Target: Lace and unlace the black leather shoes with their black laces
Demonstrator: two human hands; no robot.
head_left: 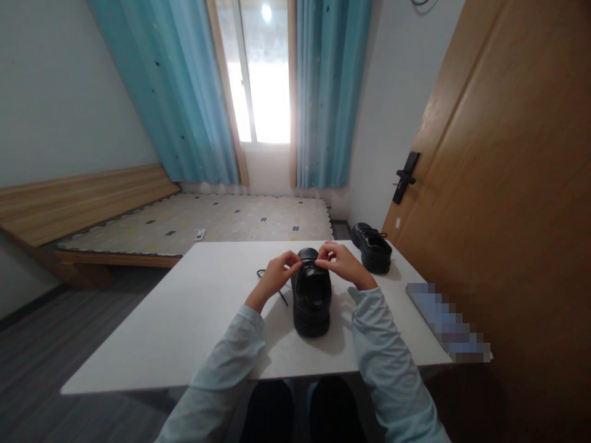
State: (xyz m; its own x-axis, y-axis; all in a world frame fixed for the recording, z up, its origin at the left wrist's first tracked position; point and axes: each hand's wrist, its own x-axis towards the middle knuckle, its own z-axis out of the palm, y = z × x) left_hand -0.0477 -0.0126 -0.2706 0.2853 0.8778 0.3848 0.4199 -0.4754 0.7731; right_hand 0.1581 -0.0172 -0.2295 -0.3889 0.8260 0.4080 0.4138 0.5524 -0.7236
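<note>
A black lace-up shoe [312,317] stands upright on the white table [184,332], its heel towards me and its toe pointing away. My left hand [278,272] is at the left side of the lacing, thumb and fingertips pinched on the shoelace [284,299]. One loose lace end hangs out beside that hand and trails onto the table. From the right, my right hand [340,263] pinches at the lacing too, fingers curled over the shoe's tongue area. The exact bit of lace between the right fingertips is too small to see clearly.
A second black shoe [376,252] stands at the table's back right, laces on top. A blurred flat item [446,326] lies along the right edge, near the wooden door [508,184]. Behind the table is a bed [221,218] with a small white object [200,234] on it.
</note>
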